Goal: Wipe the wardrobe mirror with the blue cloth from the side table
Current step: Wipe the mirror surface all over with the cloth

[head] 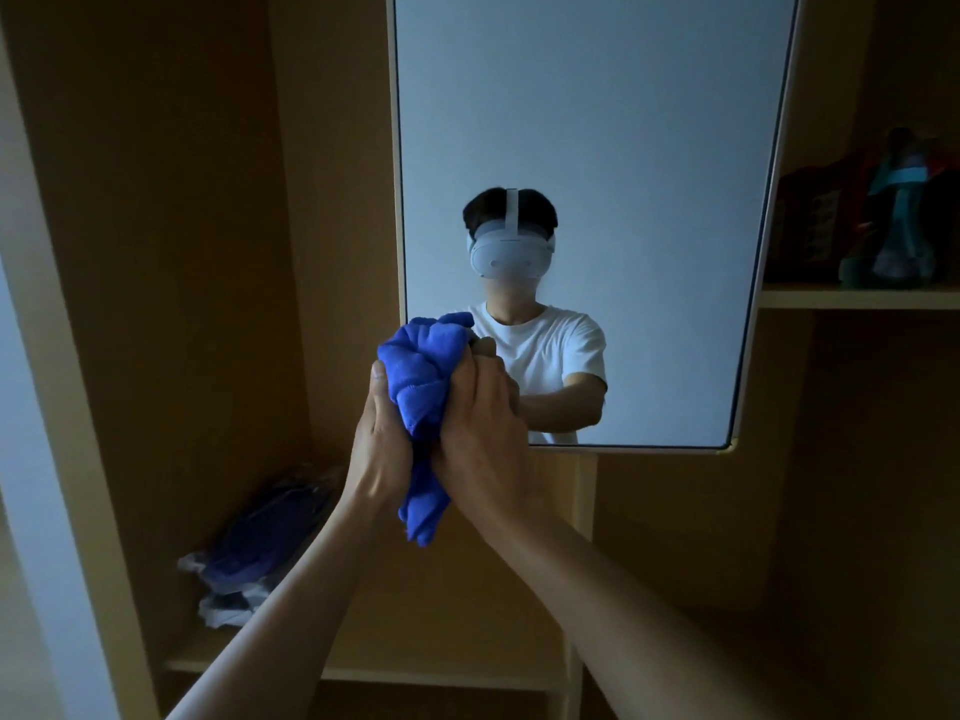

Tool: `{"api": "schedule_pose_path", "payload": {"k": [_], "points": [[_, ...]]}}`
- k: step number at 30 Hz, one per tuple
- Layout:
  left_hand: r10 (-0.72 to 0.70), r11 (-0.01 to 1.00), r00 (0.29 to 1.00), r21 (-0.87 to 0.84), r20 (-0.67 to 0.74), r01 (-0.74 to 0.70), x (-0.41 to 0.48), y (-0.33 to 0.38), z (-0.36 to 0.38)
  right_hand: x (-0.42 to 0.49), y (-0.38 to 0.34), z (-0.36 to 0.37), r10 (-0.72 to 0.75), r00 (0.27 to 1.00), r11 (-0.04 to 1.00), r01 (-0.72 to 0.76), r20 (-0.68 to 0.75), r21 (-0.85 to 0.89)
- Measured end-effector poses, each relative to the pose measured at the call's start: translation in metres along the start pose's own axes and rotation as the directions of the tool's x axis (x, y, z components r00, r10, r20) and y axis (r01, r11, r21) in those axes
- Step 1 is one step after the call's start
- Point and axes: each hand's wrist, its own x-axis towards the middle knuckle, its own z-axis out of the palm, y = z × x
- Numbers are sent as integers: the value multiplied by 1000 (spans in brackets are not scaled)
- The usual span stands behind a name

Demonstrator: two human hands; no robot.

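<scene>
1. Setting: a dim wardrobe interior of brown panels is recorded, with a pale-framed mirror [597,122] mounted at its centre.
2. Task item: the blue cloth [423,376] is held up, crumpled into a wad, in front of the mirror's lower left corner. A loose tail hangs below the hands. Whether the cloth touches the glass cannot be told.
3. Hands: the left hand [382,433] is curled round the wad's left side, thumb uppermost. The right hand [483,423] is clenched round the right side, so the cloth is squeezed between both.
4. Handling, as judged: the cloth is taken to be light, soft and limp, with a plush, non-slip surface. No breakage risk is noted. A grip on the bunched middle is advised, with a flat face of fabric left proud of the fingers for the glass. The dangling tail should be gathered in.
5. Mirror: it is judged rigid, smooth and fragile, so even, moderate pressure is recommended. A person in a headset and white T-shirt is reflected. No smears can be made out in this light.
6. Surroundings: folded purple and white clothing [254,543] is noted on a lower shelf to the left. On the right-hand shelf [857,296], dark items, including a teal-marked shape [893,215], are seen, too blurred to identify.
</scene>
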Motion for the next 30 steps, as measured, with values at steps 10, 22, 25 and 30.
{"api": "schedule_pose_path", "payload": {"k": [10,22,25,30], "points": [[213,927,977,323,-31,-192,-9,-6,17,-27,122,-57,251,958,938,-276,138,209],[198,910,980,377,-27,-174,-11,-8,20,-38,225,-87,344,888,937,-344,-304,56],[187,905,982,392,-21,-164,-11,-7,18,-34,217,-84,365,878,919,-393,-308,-29],[178,919,984,357,0,-166,-11,-3,14,-20,175,-86,376,889,924,-380,-261,39]]}}
